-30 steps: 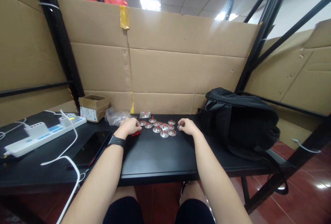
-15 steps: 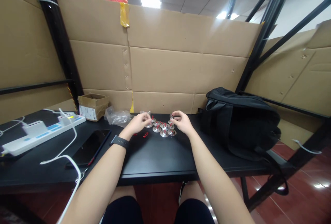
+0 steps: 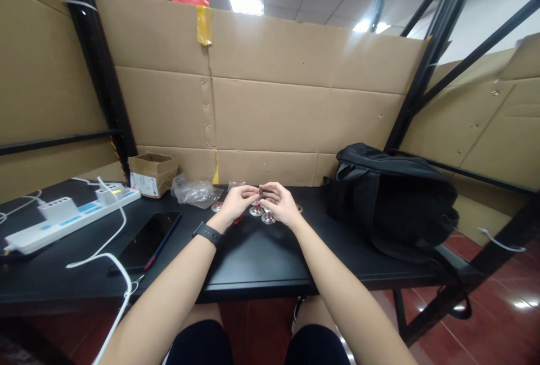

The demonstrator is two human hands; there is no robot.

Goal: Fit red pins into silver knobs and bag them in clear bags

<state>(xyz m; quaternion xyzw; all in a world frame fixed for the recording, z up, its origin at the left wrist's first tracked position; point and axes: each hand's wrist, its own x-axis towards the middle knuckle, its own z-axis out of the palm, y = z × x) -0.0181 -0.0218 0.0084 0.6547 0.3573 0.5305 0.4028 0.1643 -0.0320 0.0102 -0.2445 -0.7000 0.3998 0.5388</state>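
L hand & R hand pinch together one small dark piece just above the metal discs. Backpack near at right, plastic bag at left. Black desk, cardboard wall behind.

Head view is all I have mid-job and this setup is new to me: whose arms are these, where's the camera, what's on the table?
No machine here: these are a person's two bare arms, filmed by a camera worn on the head, looking forward and down. The left hand and the right hand meet above the black table, fingers pinching a small piece between them, too small to identify. Beneath lie little silver discs with red parts. To the left: a clear plastic bag, a small cardboard box, a white power strip and a dark phone. To the right: a black backpack.
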